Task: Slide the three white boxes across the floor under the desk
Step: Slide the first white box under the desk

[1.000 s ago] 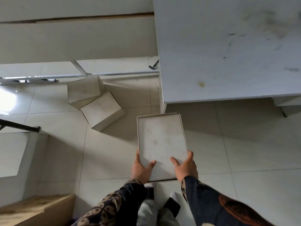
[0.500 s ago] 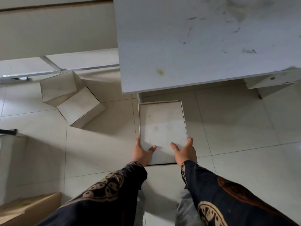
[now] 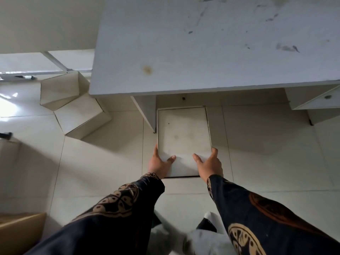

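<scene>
While two white boxes [image 3: 73, 105] are left touching on the floor [image 3: 103, 162] beside the bench [image 3: 211, 46], a third box [image 3: 183, 137] is held with its far end at the bench's near edge. Its near corners are gripped by the left hand [image 3: 159, 163] and right hand [image 3: 209, 165], fingers [image 3: 214, 152] wrapped along the sides, thumbs on top.

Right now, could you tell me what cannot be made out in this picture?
- How far the held box reaches under the desk: the desktop hides its far end, head view.
- The two other boxes: the desk corner covers part of the rear one.
- The brown box: cut off by the frame's lower left corner.
- Both palms, left hand and right hand: hidden by the backs of the hands.
</scene>
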